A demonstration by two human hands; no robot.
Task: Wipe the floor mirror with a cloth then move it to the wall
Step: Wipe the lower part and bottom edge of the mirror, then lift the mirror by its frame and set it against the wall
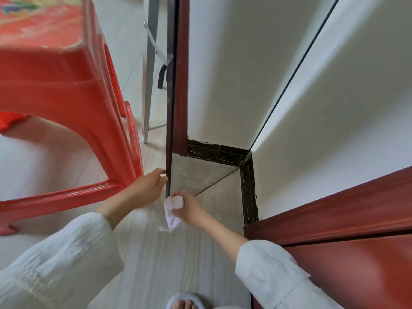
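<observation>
The floor mirror shows its dark frame edge (171, 97), which stands upright in the middle of the view, with glass to its right reflecting wall and floor. Its grey metal stand (148, 85) props it from behind on the left. My left hand (148, 188) grips the frame edge low down, fingers curled round it. My right hand (189, 208) holds a bunched white cloth (172, 210) against the bottom end of the frame, and a tail of cloth hangs below the fist.
A red plastic stool (66, 85) stands close on the left, almost touching my left hand. A red-brown door (345, 253) and its frame fill the lower right. Dark skirting (248, 192) runs along the white wall (223, 74). My slippered foot (185, 302) is on the pale floor.
</observation>
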